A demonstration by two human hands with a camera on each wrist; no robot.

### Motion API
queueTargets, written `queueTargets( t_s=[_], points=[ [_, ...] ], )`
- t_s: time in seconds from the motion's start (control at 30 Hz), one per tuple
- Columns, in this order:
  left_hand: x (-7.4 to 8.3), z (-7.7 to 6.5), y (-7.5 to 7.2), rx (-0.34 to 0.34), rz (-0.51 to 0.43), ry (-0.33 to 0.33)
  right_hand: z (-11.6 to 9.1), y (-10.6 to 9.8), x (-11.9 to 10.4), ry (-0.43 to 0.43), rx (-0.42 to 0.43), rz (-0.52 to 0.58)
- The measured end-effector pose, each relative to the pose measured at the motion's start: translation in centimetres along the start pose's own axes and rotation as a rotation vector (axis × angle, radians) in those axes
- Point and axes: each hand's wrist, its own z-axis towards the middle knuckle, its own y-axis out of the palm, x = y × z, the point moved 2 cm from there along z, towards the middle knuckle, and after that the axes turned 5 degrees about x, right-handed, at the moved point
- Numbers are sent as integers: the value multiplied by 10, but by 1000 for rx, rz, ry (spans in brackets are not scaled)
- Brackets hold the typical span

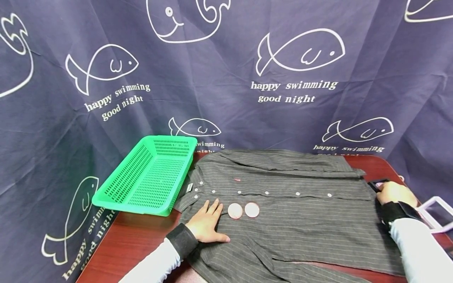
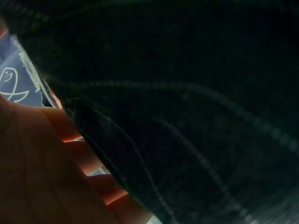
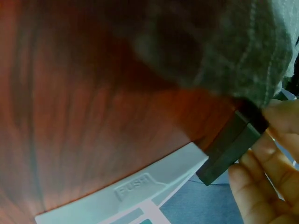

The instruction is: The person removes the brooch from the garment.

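Observation:
A dark grey pinstriped button-up shirt [image 1: 311, 224] lies spread on the table. My left hand [image 1: 207, 223] rests on it below the collar, fingers spread and nearly straight. Two round pale discs with reddish rims, a left disc [image 1: 235, 211] and a right disc [image 1: 252, 210], lie side by side on the cloth just right of those fingers. Beyond the shirt's hem, my right hand [image 1: 396, 193] grips a small black rectangular box [image 3: 229, 149] between thumb and fingers. Something pink shows on the box in the head view. Dark cloth covers most of the left wrist view.
A green plastic basket [image 1: 170, 204] stands at the left beside the collar. A white plastic case [image 3: 135, 184] marked PUSH lies at the table's right side, by my right wrist. The reddish-brown table [image 1: 134, 239] shows around the shirt. A blue fish-print curtain [image 1: 226, 78] hangs behind.

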Motion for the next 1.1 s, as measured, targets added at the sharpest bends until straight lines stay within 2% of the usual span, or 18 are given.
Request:
queueTargets(
  t_s=[0.17, 0.37, 0.53, 0.73, 1.1],
  points=[
    [2, -1, -2, -8, 0, 1, 2, 1, 1, -46, -12, -5],
    [1, 0, 0, -5, 3, 6, 0, -10, -20, -104, 27, 7],
    [0, 0, 0, 5, -2, 8, -3, -21, -58, -137, 58, 47],
    [0, 0, 1, 11, 3, 18, -13, -28, -109, -210, 127, 159],
    [-2, 2, 3, 10, 9, 9, -54, -10, -195, -377, 187, 349]
  ],
)
